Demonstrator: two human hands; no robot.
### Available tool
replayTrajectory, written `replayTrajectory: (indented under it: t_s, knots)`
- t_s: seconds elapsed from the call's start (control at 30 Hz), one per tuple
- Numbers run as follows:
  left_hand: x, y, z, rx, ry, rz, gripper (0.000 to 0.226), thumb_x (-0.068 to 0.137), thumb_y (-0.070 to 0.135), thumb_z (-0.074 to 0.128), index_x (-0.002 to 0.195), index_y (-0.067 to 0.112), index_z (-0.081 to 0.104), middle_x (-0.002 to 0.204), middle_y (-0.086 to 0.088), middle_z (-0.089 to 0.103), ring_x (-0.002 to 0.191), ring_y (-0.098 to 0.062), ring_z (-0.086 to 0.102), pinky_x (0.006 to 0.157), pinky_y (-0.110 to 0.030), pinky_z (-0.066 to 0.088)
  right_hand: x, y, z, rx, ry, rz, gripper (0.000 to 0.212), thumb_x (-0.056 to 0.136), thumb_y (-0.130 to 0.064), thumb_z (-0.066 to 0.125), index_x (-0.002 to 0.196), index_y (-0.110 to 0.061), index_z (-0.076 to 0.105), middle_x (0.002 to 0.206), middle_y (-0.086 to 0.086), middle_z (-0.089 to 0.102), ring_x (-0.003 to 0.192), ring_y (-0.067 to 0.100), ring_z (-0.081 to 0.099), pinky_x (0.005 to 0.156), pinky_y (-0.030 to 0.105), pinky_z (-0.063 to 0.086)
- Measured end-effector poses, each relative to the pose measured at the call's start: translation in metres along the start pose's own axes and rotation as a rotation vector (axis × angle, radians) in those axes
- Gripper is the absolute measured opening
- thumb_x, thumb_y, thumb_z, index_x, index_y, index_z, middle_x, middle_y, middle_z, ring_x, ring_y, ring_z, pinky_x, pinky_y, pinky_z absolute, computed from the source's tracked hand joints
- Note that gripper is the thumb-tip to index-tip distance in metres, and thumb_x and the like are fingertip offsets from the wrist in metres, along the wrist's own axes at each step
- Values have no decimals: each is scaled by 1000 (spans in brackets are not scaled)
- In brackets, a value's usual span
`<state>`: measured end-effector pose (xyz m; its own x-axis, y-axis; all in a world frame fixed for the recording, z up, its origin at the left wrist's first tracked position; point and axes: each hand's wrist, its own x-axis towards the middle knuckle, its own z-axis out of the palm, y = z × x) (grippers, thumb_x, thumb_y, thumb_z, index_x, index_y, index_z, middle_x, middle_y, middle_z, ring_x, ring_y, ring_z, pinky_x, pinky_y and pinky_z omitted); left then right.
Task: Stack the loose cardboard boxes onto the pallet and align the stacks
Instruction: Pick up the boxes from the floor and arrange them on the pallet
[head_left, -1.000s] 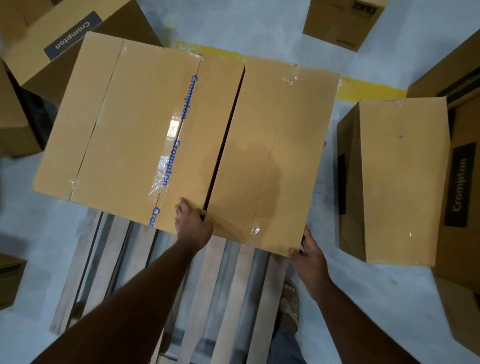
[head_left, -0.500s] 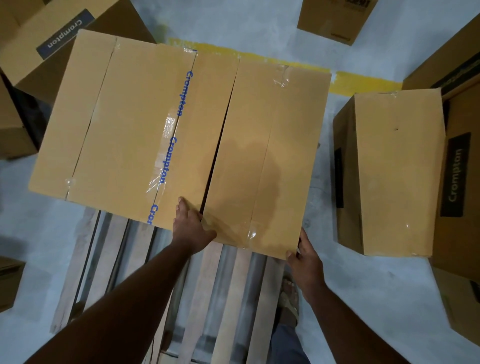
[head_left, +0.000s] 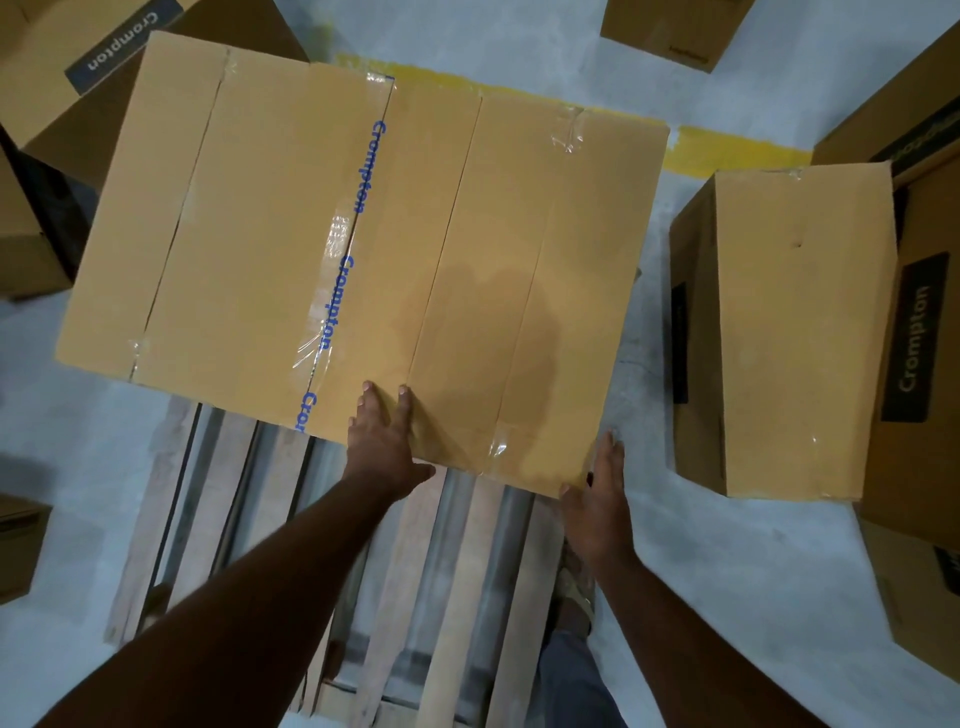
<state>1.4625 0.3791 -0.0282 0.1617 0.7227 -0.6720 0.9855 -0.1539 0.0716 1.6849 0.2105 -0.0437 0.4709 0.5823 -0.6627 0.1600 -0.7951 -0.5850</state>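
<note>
**Boxes on a wooden pallet, grey concrete floor**

A grey concrete floor (head_left: 727, 597) is seen from above, crossed at the far side by a yellow painted line (head_left: 737, 150). A slatted wooden pallet (head_left: 244, 499) lies on it, its near half bare. On the far half three cardboard boxes are set side by side, tops level: a left box (head_left: 135, 218), a middle box (head_left: 280, 234) sealed with blue printed tape, and a right box (head_left: 545, 291) sealed with clear tape. The left hand (head_left: 384, 441) is laid flat, fingers straight, on the near edge where the middle and right boxes meet. The right hand (head_left: 597, 493) is pressed, fingers extended, against the near right corner of the right box. A loose box (head_left: 800, 332) stands on the floor to the right, apart from the pallet. More boxes are seen round the edges, some with dark labels.
</note>
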Motion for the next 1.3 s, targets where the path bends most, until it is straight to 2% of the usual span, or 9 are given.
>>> replayTrajectory:
  t_s: [0.1, 0.2, 0.37, 0.47, 0.7, 0.8, 0.97, 1.1, 1.3]
  knots:
    - [-23, 9, -6, -18, -43, -5, 107, 85, 52, 75, 163, 12, 13, 171, -19, -7, 159, -34, 3, 126, -51, 12, -18, -18, -4, -84, 3, 8, 89, 100, -12, 64, 167, -17, 5, 175, 5, 5, 158, 21, 16, 120, 31, 25]
    - [-81, 12, -20, -155, -32, 43, 85, 93, 41, 67, 161, 13, 24, 172, -12, 10, 158, -33, 10, 127, -49, 14, -69, -47, -16, -83, 104, -116, 68, 98, -5, 65, 159, -10, 37, 160, 12, 43, 146, 30, 42, 115, 39, 42]
    - [-189, -18, -53, -386, -21, 27, 60, 100, 33, 63, 154, 18, 42, 158, -2, 45, 148, -19, 38, 127, -46, 14, -182, -108, -10, 79, 24, -145, 41, 103, -2, 54, 143, -10, 57, 137, 11, 61, 124, 26, 61, 98, 28, 51]
    - [-251, -59, -68, -637, 55, -47, 45, 98, 25, 66, 141, 13, 59, 145, -4, 60, 136, -22, 54, 120, -45, 34, -250, -135, 7, 100, -30, -177, 34, 102, -2, 55, 135, -9, 62, 126, 9, 66, 109, 20, 64, 81, 5, 45]
    - [-402, -220, -62, -988, 210, -74, 28, 97, 13, 69, 125, 9, 69, 124, -5, 70, 119, -18, 64, 98, -21, 43, -425, -172, 106, 12, -120, -365, 22, 103, -8, 59, 122, -11, 69, 112, 1, 71, 102, 12, 67, 86, 13, 51]
    - [-480, -325, -60, -1060, 298, -69, 27, 97, 10, 69, 123, 5, 70, 125, -9, 71, 118, -21, 65, 105, -30, 47, -518, -201, 179, -1, -144, -427, 16, 102, -13, 62, 111, -25, 69, 104, -7, 72, 97, 11, 67, 81, 9, 48]
    - [-633, -500, -46, -1157, 520, -200, 21, 95, 12, 71, 115, 10, 73, 114, -3, 75, 106, -20, 70, 97, -30, 51, -677, -249, 322, -36, -441, -558, 14, 102, -11, 63, 114, -15, 70, 109, 9, 74, 101, 26, 70, 93, 43, 56]
    - [-724, -594, -36, -1406, 666, -388, 16, 96, 24, 70, 111, 21, 75, 105, 4, 76, 98, -15, 71, 90, -32, 55, -775, -280, 404, 20, -666, -522, 20, 100, -3, 60, 109, -19, 69, 105, 4, 71, 81, 12, 68, 69, 32, 55]
    - [-769, -670, -36, -1550, 751, -494, 16, 97, 23, 70, 112, 21, 73, 105, -3, 74, 100, -23, 71, 90, -35, 56, -830, -312, 469, -47, -748, -537, 19, 102, -8, 59, 116, -16, 69, 113, 2, 73, 91, 15, 69, 84, 37, 58]
